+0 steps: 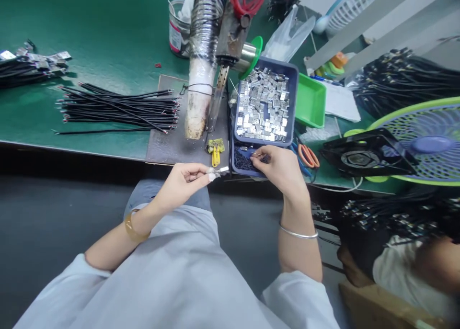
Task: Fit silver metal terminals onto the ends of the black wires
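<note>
Green bench carries a blue tray point(292, 87) of metal clips; below it, left hand point(183, 180) pinches a small connector point(219, 172), right hand point(278, 168) pinches a pin that could slip.

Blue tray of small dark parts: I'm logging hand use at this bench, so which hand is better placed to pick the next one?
Probably the right hand: its fingertips are already in the blue tray, at the small dark parts. The left hand is pinched on a small metal piece, off the bench.
</note>
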Available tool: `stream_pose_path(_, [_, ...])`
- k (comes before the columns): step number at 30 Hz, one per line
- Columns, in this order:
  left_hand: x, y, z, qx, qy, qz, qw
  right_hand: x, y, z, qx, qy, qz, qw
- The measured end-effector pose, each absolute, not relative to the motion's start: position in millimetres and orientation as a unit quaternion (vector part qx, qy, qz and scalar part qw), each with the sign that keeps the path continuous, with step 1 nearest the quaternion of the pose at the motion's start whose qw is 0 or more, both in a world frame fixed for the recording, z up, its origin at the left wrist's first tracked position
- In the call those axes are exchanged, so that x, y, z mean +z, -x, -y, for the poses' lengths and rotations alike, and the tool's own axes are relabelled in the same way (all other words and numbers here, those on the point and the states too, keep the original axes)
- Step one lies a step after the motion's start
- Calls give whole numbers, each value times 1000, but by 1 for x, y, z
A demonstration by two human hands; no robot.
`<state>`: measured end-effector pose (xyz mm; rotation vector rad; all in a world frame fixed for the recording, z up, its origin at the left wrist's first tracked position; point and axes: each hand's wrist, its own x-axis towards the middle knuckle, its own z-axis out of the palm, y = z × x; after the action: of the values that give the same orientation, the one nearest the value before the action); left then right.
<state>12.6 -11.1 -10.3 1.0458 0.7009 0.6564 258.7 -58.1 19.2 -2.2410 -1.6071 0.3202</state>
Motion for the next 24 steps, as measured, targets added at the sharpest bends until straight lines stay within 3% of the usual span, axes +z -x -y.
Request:
stream_pose_path(2, [-11,-15,13,330,-475,-324,748,20,-250,63,88,793,545,258])
stream_pose_path(5, [-12,-16,18,360,-494,-340,715,21,-228,75,45,748,483,453])
stream_pose_path(8, [-12,-17,25,388,-535,-369,654,18,-199,85,103,664,469,573])
stream_pose_path(12, [-14,-16,30,431,-626,-371,534,6,-166,87,188,641,491,559])
stream_pose_path(17, [-14,-17,31,483,-716,-337,373,-3,-155,79,190,632,513,548])
stream_pose_path(24, [-15,-18,30,497,-740,-326,314,-2,-153,80,203,617,528,547])
